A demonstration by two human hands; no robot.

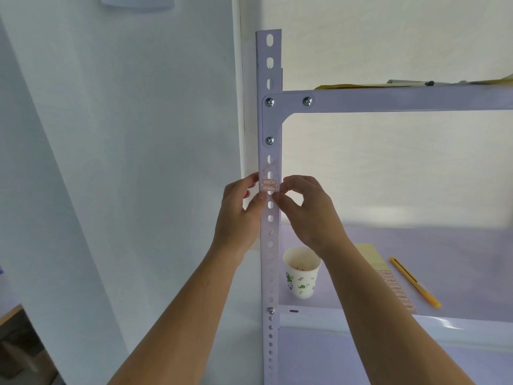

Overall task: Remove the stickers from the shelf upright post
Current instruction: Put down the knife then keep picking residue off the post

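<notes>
A pale lilac perforated upright post (269,129) of a metal shelf runs down the middle of the view. Two small white stickers with red borders (269,185) sit one above the other on its front face at hand height. My left hand (238,215) touches the post's left edge, thumb pressed just below the stickers. My right hand (308,209) is at the post's right edge, thumb and forefinger pinched at the right end of the stickers. Whether a sticker edge is lifted is too small to tell.
A paper cup (302,273) with green print stands on the lower shelf (444,259) just right of the post. A yellow utility knife (415,282), a sticker sheet (397,290) and a yellow pad (369,255) lie further right. A white wall is left of the post.
</notes>
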